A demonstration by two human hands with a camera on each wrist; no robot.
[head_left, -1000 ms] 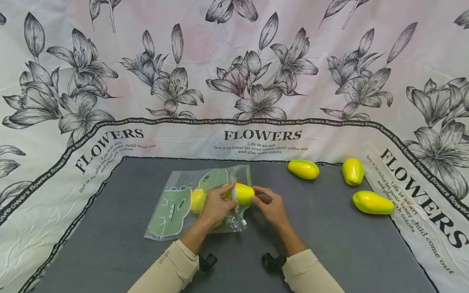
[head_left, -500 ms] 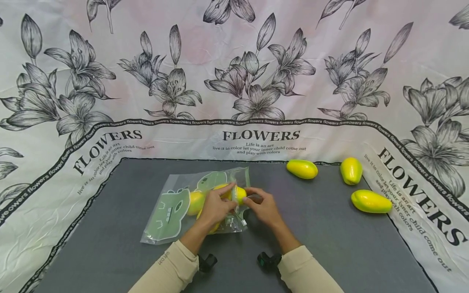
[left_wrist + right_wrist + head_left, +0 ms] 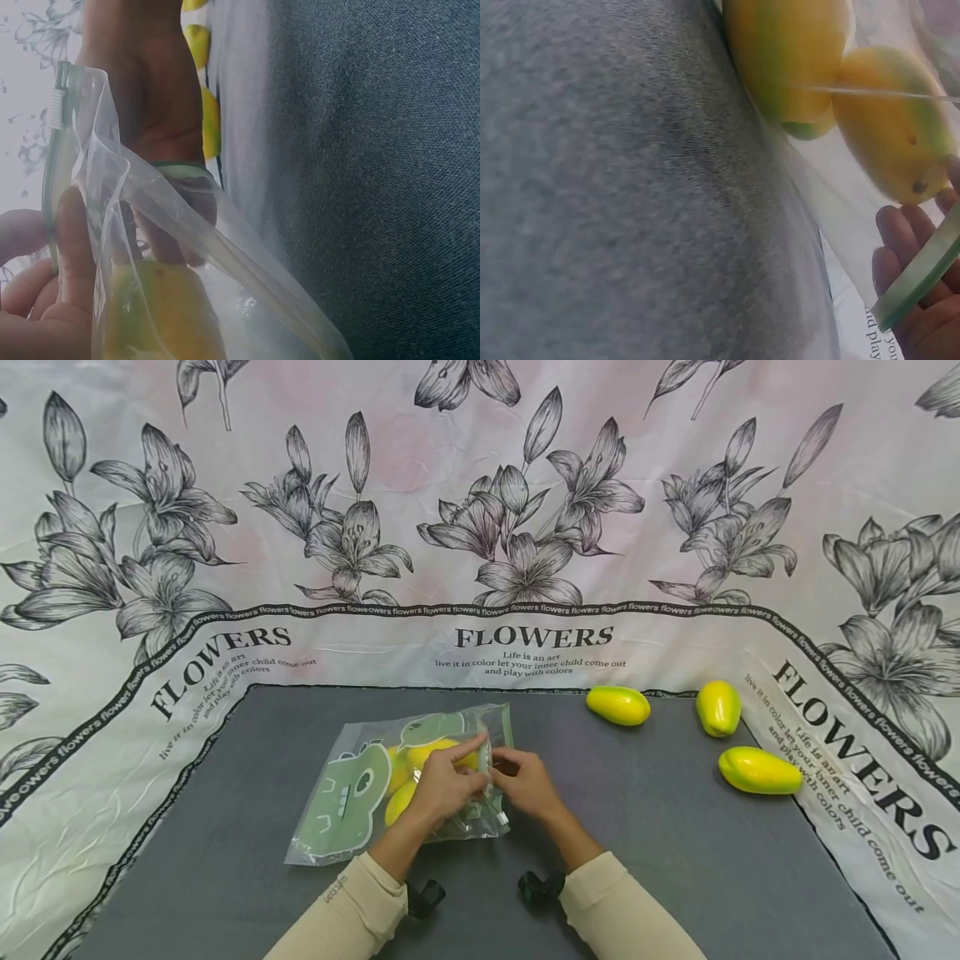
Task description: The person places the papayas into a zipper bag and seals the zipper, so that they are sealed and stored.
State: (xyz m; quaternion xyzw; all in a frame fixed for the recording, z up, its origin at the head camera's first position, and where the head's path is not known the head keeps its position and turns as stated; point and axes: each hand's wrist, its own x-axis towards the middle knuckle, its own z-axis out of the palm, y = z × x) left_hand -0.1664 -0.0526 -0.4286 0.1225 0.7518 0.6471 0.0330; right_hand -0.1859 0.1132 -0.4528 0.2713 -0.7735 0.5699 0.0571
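Note:
A clear zip bag (image 3: 311, 835) printed with green cartoon shapes lies on the grey table, with several yellow-green mangoes (image 3: 400, 802) inside. My left hand (image 3: 447, 785) pinches one side of its mouth near the white slider (image 3: 56, 109). Through the opening reach the fingers of my right hand (image 3: 528, 785). In the right wrist view, these fingers (image 3: 900, 232) are loosely extended at the end of one mango (image 3: 889, 124), inside the green-edged rim (image 3: 919, 274). The left hand covers part of the bag's contents in the head view.
Three more mangoes lie at the table's back right: one by the back edge (image 3: 618, 705), one in the corner (image 3: 718, 709) and one at the right edge (image 3: 760, 770). A flower-printed cloth (image 3: 525, 647) rises behind and along both sides of the grey table (image 3: 645, 843).
My right hand has moved left, pushing a mango through the mouth into the bag. The left hand has kept hold of the rim, and the bag has shifted slightly.

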